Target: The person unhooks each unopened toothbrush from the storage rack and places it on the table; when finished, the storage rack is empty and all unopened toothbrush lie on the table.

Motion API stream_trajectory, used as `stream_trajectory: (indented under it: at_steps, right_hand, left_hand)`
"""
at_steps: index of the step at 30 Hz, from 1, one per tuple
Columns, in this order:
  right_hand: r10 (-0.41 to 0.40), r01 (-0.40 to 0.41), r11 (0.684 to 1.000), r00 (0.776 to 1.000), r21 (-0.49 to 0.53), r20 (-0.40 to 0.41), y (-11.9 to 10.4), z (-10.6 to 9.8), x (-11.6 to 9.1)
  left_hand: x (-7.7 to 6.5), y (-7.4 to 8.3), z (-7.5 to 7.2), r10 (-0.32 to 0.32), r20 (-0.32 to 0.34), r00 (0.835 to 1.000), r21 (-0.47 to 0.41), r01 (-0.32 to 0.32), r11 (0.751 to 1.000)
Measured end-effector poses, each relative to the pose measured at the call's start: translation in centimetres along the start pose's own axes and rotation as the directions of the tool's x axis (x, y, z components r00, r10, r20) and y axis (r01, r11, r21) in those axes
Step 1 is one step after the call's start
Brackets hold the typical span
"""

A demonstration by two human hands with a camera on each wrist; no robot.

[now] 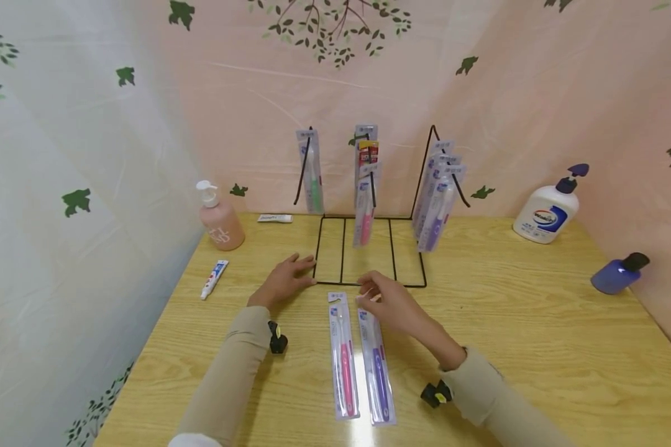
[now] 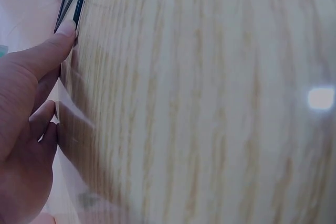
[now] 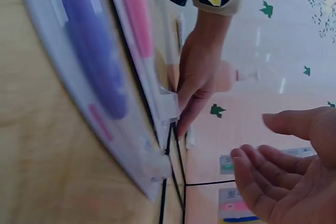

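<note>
Resting at the left side of the black wire display rack (image 1: 342, 251), my left hand (image 1: 284, 280) has its fingers spread, with the thumb tip at the front corner of the base. My right hand (image 1: 394, 303) hovers over the top end of a packaged purple toothbrush (image 1: 379, 379) on the table. In the right wrist view its thumb and fingers stand apart with nothing between them. Parallel to that pack, on its left, lies a packaged pink toothbrush (image 1: 345, 372). From the rack's hooks hang a green toothbrush pack (image 1: 314, 180), pink toothbrush packs (image 1: 366, 214) and several purple toothbrush packs (image 1: 437, 214).
A pink pump bottle (image 1: 222, 225) and two toothpaste tubes, one flat at the back (image 1: 275, 218) and one nearer (image 1: 215, 279), are at the left. On the right stand a white pump bottle (image 1: 547, 211) and a blue bottle (image 1: 615, 277). Patterned cloth (image 1: 246, 112) hangs behind the table.
</note>
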State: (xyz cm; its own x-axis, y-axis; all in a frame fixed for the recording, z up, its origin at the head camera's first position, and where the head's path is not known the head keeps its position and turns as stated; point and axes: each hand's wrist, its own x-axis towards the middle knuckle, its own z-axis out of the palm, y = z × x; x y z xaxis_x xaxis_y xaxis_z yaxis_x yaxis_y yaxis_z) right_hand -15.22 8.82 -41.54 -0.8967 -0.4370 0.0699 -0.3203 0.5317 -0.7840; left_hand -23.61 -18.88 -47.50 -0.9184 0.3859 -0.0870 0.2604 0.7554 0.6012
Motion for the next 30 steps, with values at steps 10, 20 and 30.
stream_trajectory:
  at_steps: [10,20,30]
  right_hand:
    - [-0.159,0.173,0.980,0.978,0.098,-0.133,-2.3,1.2,7.3]
    - [-0.141,0.197,0.971,0.931,0.137,-0.336,-3.0,2.2,13.9]
    - [0.002,0.091,0.977,0.902,0.194,-0.432,-4.6,1.8,18.4]
  left_hand:
    - [0.2,-0.4,0.1,-0.013,-0.007,1.000,-0.033,0.013,0.999]
    - [0.4,-0.2,0.1,0.004,-0.011,1.000,-0.053,-0.005,0.999]
    - [0.4,-0.4,0.3,0.009,-0.020,1.000,-0.022,-0.010,1.000]
